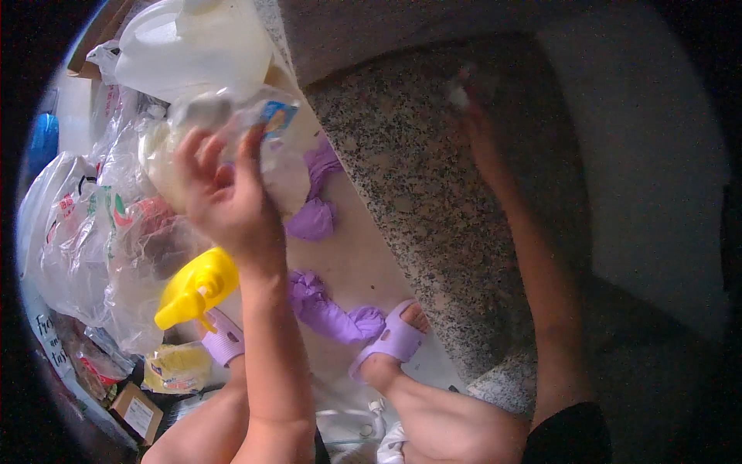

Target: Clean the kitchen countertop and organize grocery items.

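Observation:
My left hand (226,180) is raised at centre left, palm partly turned up and fingers curled. Its thumb or a finger meets the edge of a clear plastic packet with a blue label (279,118); whether it grips the packet is unclear. My right hand (472,110) reaches into the dark space beside the speckled stone surface (406,191), near a small whitish thing (459,97); blur and shadow hide its fingers. Below my left hand stands a yellow pump bottle (200,287). Crumpled purple cloths or gloves (339,319) lie on the pale floor (359,249).
A translucent plastic jug (194,49) stands at the upper left, above clear plastic bags (116,249). Lower down are a yellow packet (178,368) and a small cardboard box (136,413). My feet in lilac slippers (397,333) are on the floor, near a white power plug (377,406).

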A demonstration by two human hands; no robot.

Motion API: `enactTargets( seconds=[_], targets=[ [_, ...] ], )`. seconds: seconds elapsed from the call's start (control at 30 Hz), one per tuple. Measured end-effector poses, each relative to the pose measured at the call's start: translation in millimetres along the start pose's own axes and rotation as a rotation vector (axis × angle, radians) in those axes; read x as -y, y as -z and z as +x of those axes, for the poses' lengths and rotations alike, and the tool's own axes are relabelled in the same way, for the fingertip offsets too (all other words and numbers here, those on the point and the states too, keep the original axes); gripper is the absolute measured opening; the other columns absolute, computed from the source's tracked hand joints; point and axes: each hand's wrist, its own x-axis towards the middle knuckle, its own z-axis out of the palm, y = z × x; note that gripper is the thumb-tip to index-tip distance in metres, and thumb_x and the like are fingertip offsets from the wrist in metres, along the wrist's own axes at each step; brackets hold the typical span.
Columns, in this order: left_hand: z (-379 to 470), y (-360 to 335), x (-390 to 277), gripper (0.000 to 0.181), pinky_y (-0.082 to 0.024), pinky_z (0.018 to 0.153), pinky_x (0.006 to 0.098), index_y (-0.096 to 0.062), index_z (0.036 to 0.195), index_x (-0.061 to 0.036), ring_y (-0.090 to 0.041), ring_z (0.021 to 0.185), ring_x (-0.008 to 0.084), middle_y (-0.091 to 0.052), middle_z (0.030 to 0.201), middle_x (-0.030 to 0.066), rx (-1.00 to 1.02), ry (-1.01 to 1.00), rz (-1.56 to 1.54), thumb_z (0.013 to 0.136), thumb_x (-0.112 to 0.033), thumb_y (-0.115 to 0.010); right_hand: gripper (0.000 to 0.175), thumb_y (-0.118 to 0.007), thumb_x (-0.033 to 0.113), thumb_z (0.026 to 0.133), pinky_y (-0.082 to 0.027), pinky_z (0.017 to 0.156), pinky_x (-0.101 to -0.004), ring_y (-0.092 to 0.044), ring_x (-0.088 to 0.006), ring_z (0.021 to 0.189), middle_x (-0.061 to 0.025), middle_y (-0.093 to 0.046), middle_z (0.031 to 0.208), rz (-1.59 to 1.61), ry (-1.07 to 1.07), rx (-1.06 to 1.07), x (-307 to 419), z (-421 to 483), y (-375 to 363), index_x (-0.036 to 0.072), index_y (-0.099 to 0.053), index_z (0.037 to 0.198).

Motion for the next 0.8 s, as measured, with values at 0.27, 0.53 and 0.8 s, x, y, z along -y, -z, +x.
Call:
enactTargets(
  seconds=[0.27, 0.53, 0.8],
  targets=[
    [9, -39, -2, 0.031, -0.04, 0.052, 0.0208, -0.056, 0.103, -0.0066, -0.042, 0.051, 0.0051, -0.067, 0.088, 0.0089, 0.075, -0.139, 0.066, 0.076, -0.01, -0.072, 0.038, -0.056, 0.007, 0.075, -0.039, 0.099, -0.0455, -0.048, -0.0309, 0.117, -0.0175, -0.055, 0.116, -0.694, 1.008, -0.016, 67, -18, -132, 0.001, -0.057, 0.113],
    [12, -47, 12, 0.042, -0.049, 0.074, 0.0273, -0.046, 0.123, -0.0091, -0.063, 0.092, 0.0157, -0.064, 0.106, 0.015, 0.425, -0.1, 0.43, 0.084, -0.004, -0.061, 0.042, -0.053, 0.009, 0.081, -0.033, 0.104, -0.0432, -0.043, -0.0319, 0.123, -0.0184, -0.047, 0.128, -0.469, 0.742, 0.521, 13, -97, -42, 0.001, -0.051, 0.122],
    [9, -77, 35, 0.031, -0.05, 0.065, 0.042, -0.053, 0.106, -0.0177, -0.063, 0.081, 0.035, -0.067, 0.091, 0.0079, 0.317, -0.338, 0.365, 0.079, -0.023, -0.067, 0.048, -0.054, 0.017, 0.084, -0.029, 0.107, -0.0419, -0.036, -0.031, 0.129, -0.0163, -0.039, 0.138, -1.046, 0.327, -0.188, 29, -11, 54, 0.006, -0.046, 0.129]
  ],
)
